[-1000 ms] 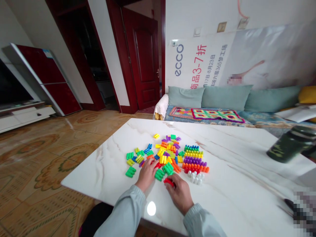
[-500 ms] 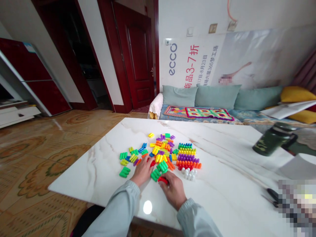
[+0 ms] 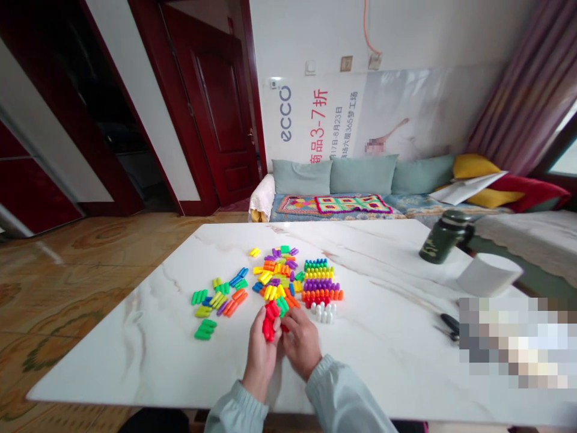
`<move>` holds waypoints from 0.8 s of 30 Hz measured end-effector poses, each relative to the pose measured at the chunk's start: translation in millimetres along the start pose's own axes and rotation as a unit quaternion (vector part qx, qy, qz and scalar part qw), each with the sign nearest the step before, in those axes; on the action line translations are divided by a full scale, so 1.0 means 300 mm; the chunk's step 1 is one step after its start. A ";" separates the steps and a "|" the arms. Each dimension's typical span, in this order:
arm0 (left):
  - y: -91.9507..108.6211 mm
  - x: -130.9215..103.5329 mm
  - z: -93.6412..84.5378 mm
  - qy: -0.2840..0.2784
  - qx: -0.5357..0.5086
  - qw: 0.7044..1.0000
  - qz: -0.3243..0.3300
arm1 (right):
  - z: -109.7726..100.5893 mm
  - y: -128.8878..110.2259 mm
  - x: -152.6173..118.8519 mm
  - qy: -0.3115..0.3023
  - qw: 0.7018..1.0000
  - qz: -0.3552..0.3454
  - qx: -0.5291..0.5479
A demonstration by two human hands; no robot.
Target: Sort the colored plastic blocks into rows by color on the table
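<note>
My left hand [image 3: 262, 352] holds several red pieces [image 3: 270, 319] over the marble-patterned table [image 3: 157, 367]. My right hand [image 3: 301, 341] is closed beside it, its fingertips on a red piece that is mostly hidden. Just beyond the hands lies a mixed pile of coloured pieces [image 3: 271, 293], with green ones [image 3: 282, 305] nearest. To the right stand rows of small pieces in blue, green, yellow, purple [image 3: 321, 285], orange and red, with white ones [image 3: 324, 313] in front. Green pieces [image 3: 205, 329] and other loose groups lie to the left.
A dark green flask [image 3: 444, 237] and a white paper roll or sheet [image 3: 489, 275] stand at the right of the table. Black-handled scissors [image 3: 449, 325] lie near a blurred area. Behind the table is a sofa with pale green cushions [image 3: 364, 175].
My hands have come together, and the left now holds several red pieces. Green pieces formerly between the hands are partly out of sight. The view has turned to the right.
</note>
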State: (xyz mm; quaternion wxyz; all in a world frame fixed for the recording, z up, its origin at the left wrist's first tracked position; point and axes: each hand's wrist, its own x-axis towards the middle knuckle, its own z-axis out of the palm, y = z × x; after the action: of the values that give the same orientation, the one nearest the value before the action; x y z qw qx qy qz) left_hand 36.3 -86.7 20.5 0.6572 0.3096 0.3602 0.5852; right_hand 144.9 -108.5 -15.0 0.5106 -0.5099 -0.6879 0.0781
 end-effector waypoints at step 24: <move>-0.180 -0.042 0.075 -0.313 0.419 0.836 0.166 | -0.368 0.208 -0.143 0.091 0.954 0.262 -0.111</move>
State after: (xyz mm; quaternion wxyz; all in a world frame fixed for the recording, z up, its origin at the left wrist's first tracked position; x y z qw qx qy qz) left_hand 84.0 -105.6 -10.4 0.4355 0.7774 0.2890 0.3500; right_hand 268.1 -158.4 -29.4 0.4731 -0.7303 -0.4853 0.0854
